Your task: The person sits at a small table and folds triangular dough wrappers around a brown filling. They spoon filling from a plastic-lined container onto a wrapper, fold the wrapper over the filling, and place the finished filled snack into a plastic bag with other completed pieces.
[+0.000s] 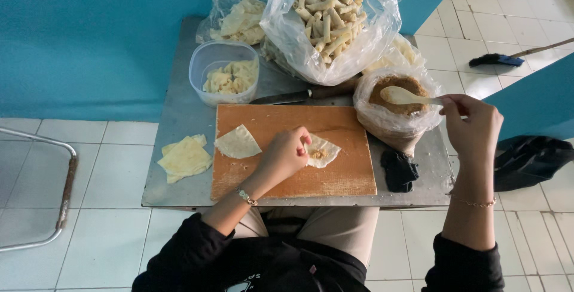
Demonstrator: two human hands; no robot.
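Head view: left hand pinches 1 filled wrapper; right hand grips spoon over filling bag. Second wrapper unfilled; finished rolls bagged.

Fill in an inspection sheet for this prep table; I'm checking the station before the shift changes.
Surface: metal table, wooden board on it.
Job's things: wrapper with filling under left hand; right hand holds spoon over bag of brown filling; spare wrapper.
Clutter: bag of rolls, tub of wrappers, loose wrapper stack, knife, black cloth.
Hands: both bare, wrist bracelets.
Cables: nothing seen.
Surroundings: blue wall, white tiled floor, broom.
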